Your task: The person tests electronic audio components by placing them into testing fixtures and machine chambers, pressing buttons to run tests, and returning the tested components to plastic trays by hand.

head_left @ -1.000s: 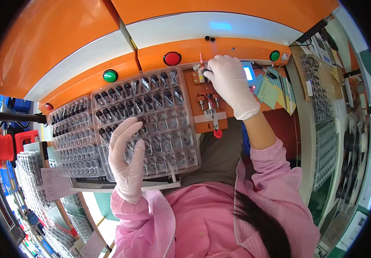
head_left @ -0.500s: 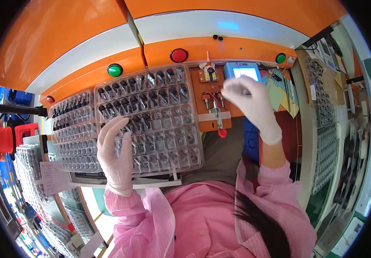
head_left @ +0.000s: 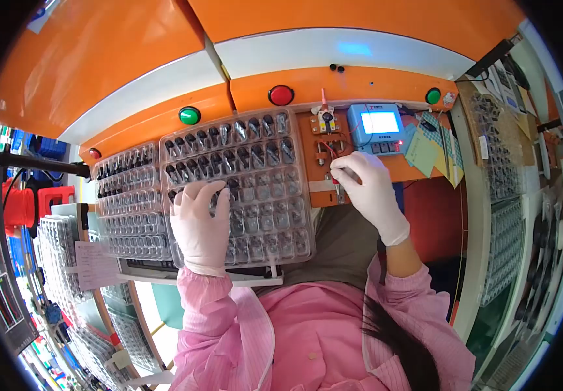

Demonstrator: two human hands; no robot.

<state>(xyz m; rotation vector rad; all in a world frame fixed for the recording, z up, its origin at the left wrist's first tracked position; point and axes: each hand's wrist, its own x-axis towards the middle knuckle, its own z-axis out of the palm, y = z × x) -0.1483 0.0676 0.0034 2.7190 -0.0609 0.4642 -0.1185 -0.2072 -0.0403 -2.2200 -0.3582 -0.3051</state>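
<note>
My gloved left hand (head_left: 200, 225) is over the clear compartment tray (head_left: 299, 228), its fingers bent but apart. Their tips come down at the third row, beside small black parts (head_left: 229, 159) that fill the two back rows; whether they touch one is hidden. To the right, my gloved right hand (head_left: 369, 189) pinches the red-tipped handle (head_left: 335, 174) of a small toggle clamp on the orange bench. Just behind it stands a metal fixture (head_left: 325, 124) with a pink-red tip. A blue tester (head_left: 374, 125) with a lit screen sits behind my right hand.
A second clear tray (head_left: 128, 221), partly filled with black parts, lies left of the first. Green (head_left: 189, 116) and red (head_left: 281, 95) buttons line the orange panel. Papers (head_left: 428, 153) lie right of the tester. More trays (head_left: 504, 241) are stacked at the far right.
My right hand has come down from in front of the tester to the clamp handle, uncovering the screen. My left hand has shifted right over the tray. The view has moved slightly.
</note>
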